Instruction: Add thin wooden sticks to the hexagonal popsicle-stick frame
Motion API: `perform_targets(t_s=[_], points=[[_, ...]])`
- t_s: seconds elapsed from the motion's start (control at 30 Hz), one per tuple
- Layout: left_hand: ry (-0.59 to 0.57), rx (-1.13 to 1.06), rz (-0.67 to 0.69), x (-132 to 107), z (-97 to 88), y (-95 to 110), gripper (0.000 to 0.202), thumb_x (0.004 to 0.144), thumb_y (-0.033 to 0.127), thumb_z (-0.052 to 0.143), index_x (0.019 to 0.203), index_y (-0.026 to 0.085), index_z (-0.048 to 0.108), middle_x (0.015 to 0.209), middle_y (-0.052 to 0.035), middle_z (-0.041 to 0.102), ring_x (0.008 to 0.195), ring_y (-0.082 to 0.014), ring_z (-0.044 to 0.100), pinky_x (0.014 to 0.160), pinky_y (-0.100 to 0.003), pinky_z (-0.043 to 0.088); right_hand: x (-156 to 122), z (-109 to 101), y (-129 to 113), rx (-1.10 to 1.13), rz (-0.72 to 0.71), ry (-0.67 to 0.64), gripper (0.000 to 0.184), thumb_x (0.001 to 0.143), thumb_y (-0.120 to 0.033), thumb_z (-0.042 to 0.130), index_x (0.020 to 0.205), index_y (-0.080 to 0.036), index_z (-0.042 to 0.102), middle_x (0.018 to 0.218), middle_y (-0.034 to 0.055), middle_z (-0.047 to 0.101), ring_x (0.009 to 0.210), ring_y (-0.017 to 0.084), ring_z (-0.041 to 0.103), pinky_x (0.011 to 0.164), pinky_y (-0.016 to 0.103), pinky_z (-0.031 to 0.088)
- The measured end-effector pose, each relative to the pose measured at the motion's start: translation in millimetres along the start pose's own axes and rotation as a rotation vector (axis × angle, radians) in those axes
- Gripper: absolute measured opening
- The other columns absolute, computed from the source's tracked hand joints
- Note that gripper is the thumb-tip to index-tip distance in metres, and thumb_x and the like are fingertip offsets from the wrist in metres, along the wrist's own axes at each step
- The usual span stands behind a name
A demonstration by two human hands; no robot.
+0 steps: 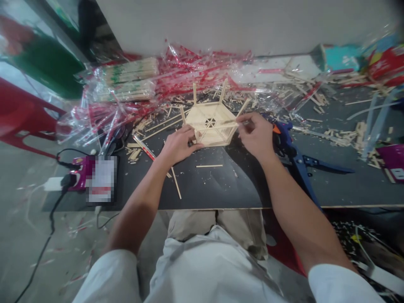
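A six-sided frame of pale wooden sticks (pixel 214 136), with short upright sticks at its corners and a spoked opening in its floor, rests on the dark table. My left hand (pixel 181 144) is closed on its near left corner, thumb low along the front side. At the right corner, the fingers of my right hand (pixel 255 132) pinch the end of a thin wooden stick (pixel 217 124) that lies across the frame from one hand to the other. My fingers partly hide both corners. A loose short stick (pixel 209 166) lies in front of the frame.
Blue-handled cutters (pixel 296 155) lie beside my right forearm. A phone (pixel 101 181) and a purple power strip (pixel 80 172) sit at the left edge. Plastic-wrapped stick bundles (pixel 129 80), red-printed wrappers (pixel 195 63) and scattered stick offcuts (pixel 356 136) cover the back and right.
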State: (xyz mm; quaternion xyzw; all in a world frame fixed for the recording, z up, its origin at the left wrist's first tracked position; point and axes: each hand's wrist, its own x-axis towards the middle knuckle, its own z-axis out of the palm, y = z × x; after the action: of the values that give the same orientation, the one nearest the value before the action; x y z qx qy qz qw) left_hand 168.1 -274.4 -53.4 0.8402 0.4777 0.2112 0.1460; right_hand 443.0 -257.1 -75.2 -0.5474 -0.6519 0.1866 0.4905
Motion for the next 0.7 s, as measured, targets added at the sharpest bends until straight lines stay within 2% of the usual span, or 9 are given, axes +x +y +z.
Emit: perform_targets(t_s=[0.07,0.2,0.33,0.53,0.7], points=[[-0.025,0.004,-0.025,-0.7,-1.3,2.3,0.030,0.091,0.042,0.076,0.110,0.018,0.073,0.118,-0.0084,0.069,0.084,-0.0166,0.067,0.079,-0.033,0.054,0.9,-0.2,-1.2,0.004,0.039,0.020,0.008,0.078,-0.021,0.069,0.085,-0.022,0.066,0.088,0.0016,0.072,0.056,0.012,0.056,0.056,0.031,0.047],[-0.050,0.005,-0.070,-1.5,-2.2,3.7,0.033,0.088,0.040,0.079,0.114,0.021,0.073,0.128,-0.0087,0.064,0.085,-0.0163,0.067,0.083,-0.035,0.055,1.9,1.4,-3.7,0.102,0.132,-0.006,0.013,0.071,-0.019,0.073,0.076,-0.023,0.062,0.066,-0.0029,0.064,0.051,0.012,0.054,0.050,0.028,0.042],[-0.047,-0.004,-0.056,-1.5,0.4,-1.3,0.039,0.083,0.042,0.084,0.114,0.020,0.072,0.130,-0.0094,0.062,0.084,-0.0175,0.067,0.082,-0.037,0.056,2.2,3.7,-1.5,0.209,0.249,-0.051,0.018,0.068,-0.023,0.078,0.076,-0.023,0.062,0.062,-0.0027,0.062,0.048,0.013,0.053,0.045,0.028,0.042],[-0.019,0.010,-0.016,-2.9,2.7,-4.4,0.036,0.085,0.042,0.082,0.112,0.020,0.071,0.129,-0.0097,0.063,0.086,-0.0190,0.068,0.080,-0.037,0.056,3.2,3.5,7.4,0.284,0.189,-0.126,0.032,0.070,-0.038,0.085,0.075,-0.024,0.057,0.060,-0.0029,0.059,0.046,0.012,0.051,0.042,0.029,0.043],[-0.015,0.007,-0.019,-3.1,3.3,-2.0,0.033,0.086,0.040,0.081,0.110,0.019,0.071,0.129,-0.0102,0.063,0.089,-0.0195,0.068,0.083,-0.036,0.056,2.9,4.6,6.5,0.336,0.199,-0.190,0.026,0.073,-0.036,0.083,0.081,-0.024,0.062,0.064,-0.0010,0.067,0.040,0.011,0.049,0.037,0.027,0.038]])
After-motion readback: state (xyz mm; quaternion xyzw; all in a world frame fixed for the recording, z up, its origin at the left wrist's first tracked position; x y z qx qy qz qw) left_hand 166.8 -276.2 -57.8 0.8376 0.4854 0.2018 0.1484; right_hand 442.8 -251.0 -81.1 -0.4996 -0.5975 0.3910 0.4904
